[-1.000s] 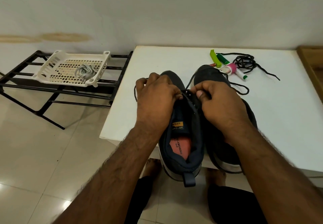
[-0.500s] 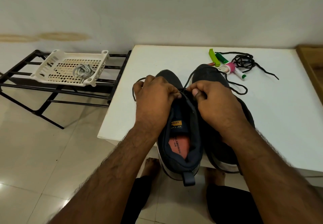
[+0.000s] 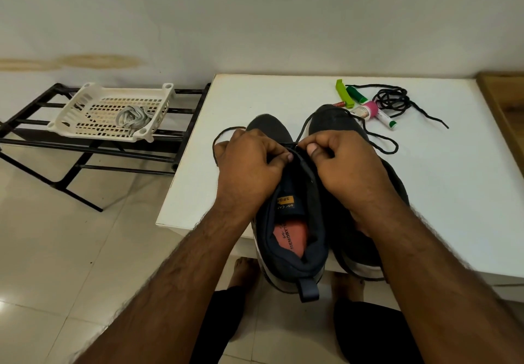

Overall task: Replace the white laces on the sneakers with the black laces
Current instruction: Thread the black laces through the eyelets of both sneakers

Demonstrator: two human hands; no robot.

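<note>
While both hands work over the near sneaker [image 3: 292, 238], which lies on the white table [image 3: 453, 193] with its heel past the front edge, the left hand [image 3: 249, 165] curls around a black lace [image 3: 380, 139] at the upper eyelets, and the right hand [image 3: 343, 162] pinches it between thumb and fingers. Just beside it to the right lies the second sneaker [image 3: 334, 119]. A spare black lace [image 3: 394, 99] lies coiled farther back beside some small tubes [image 3: 368, 108]. On the black rack [image 3: 187, 125] to the left, a white basket [image 3: 93, 108] holds the white laces [image 3: 131, 118].
</note>
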